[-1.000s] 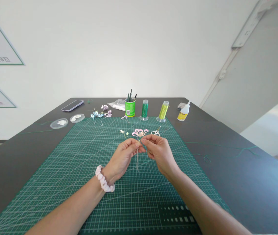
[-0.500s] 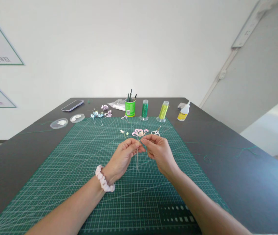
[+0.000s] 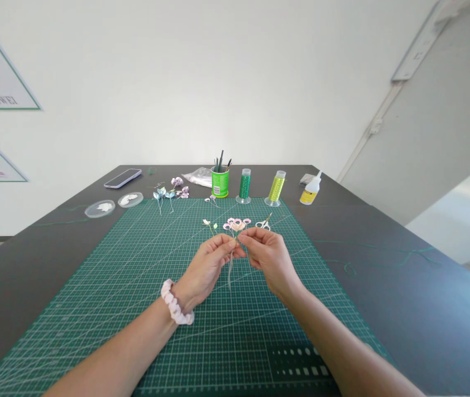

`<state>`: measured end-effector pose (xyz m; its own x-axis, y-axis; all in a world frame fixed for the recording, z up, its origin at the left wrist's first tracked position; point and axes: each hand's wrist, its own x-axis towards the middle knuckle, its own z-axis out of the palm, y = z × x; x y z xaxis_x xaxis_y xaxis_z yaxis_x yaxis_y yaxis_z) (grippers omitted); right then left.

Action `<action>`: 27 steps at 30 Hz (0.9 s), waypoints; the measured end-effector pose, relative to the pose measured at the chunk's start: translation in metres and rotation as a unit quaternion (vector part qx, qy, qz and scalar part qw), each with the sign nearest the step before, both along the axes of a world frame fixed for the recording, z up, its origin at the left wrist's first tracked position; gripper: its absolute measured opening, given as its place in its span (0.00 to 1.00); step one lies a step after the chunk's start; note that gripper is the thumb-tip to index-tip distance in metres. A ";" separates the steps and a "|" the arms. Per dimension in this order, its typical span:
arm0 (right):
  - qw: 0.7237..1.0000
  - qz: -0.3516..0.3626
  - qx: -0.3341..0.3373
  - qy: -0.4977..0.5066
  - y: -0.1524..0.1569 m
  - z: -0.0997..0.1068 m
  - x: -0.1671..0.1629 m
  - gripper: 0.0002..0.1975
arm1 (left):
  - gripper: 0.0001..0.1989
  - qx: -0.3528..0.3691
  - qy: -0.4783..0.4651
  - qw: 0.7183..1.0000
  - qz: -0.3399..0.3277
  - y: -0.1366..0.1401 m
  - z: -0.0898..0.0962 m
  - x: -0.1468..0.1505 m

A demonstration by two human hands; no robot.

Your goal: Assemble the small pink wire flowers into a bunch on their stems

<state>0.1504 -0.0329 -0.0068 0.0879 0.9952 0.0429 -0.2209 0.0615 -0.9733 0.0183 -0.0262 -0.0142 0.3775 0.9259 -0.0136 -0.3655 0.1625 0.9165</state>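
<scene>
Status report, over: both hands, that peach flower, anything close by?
Left hand pinching just under peach flower; right hand pinched close beside, its hold too small to make out. Pale strands hanging below. Pink flowers and scissors just beyond.

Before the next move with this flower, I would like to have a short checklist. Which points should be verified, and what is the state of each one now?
1. Left hand pinches the stems below the pale flower: ok.
2. Right hand is close to the flower's base: ok.
3. What the right fingertips grip: cannot tell, too small.
4. Scissors are on the cutting mat, just beyond the hands: ok.
5. Glue bottle is standing, not lying: ok.
6. Table is free of loose green thread: not ok, strands lie right of the mat.
</scene>
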 end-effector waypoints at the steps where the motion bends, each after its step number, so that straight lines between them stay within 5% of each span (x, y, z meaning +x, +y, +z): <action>1: 1.000 0.000 0.000 0.000 0.000 0.000 0.000 0.11 | 0.09 0.001 0.001 1.000 -0.001 0.000 0.000 0.000; 27: 1.000 0.003 0.002 -0.001 -0.001 0.002 0.000 0.11 | 0.10 -0.005 -0.019 1.000 -0.006 -0.001 -0.002 0.001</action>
